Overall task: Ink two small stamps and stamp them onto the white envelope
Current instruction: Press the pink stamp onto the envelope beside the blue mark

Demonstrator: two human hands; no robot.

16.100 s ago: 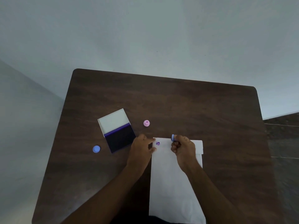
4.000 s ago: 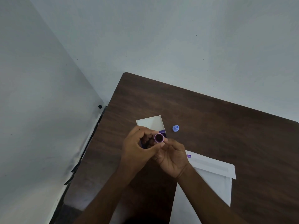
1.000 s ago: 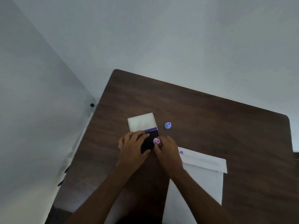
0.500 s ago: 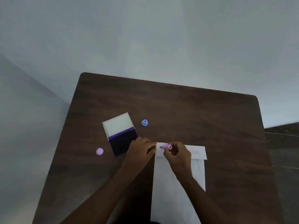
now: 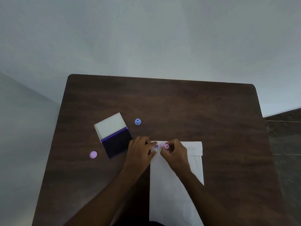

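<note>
The small pink plastic stamp is pinched in the curled fingers of the right hand over the top left corner of the white paper envelope, just beside a purple mark. The envelope's left edge is pressed by the loosely extended fingers of the left hand, with nothing gripped.

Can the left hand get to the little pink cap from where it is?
Probably yes. The left hand lies flat on the envelope corner; the pink cap sits in the open beyond the ink pad, which the hand could pass on the near side.
</note>
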